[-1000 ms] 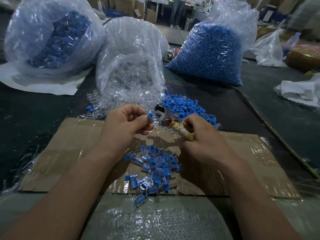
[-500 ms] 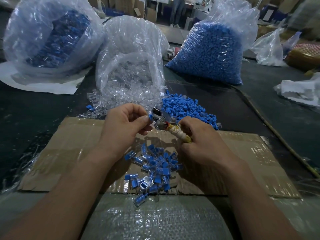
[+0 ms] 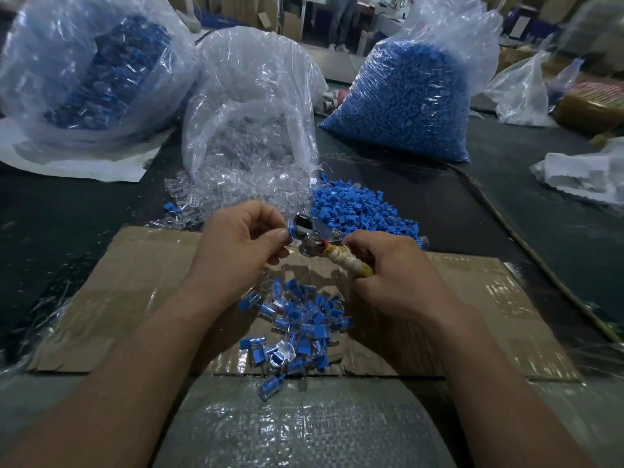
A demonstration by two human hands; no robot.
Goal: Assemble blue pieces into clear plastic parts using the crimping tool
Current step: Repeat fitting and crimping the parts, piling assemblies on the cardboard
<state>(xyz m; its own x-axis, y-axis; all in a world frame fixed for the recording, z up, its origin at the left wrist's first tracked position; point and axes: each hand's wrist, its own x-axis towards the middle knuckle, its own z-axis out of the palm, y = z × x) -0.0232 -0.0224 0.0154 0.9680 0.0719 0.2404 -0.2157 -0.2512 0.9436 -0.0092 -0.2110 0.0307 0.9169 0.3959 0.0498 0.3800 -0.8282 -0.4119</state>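
Observation:
My left hand (image 3: 241, 243) pinches a small blue piece in a clear part (image 3: 290, 230) between thumb and fingers. The piece sits right at the metal jaws of the crimping tool (image 3: 312, 238). My right hand (image 3: 393, 271) grips the tool's cloth-wrapped handle (image 3: 347, 263). Below the hands, a heap of assembled blue-and-clear parts (image 3: 297, 324) lies on a cardboard sheet (image 3: 141, 275). Loose blue pieces (image 3: 358, 209) and loose clear parts (image 3: 233, 194) are piled just beyond the tool.
Behind stand an open bag of clear parts (image 3: 250, 106), a bag of blue pieces (image 3: 408, 99) to the right and a bag of blue-and-clear parts (image 3: 91, 69) to the left. White plastic (image 3: 584, 173) lies at far right. A cord (image 3: 526, 244) runs along the dark table.
The tool's jaws and the pinched piece have come together; one second ago a gap lay between them. My right hand has shifted slightly left with the tool.

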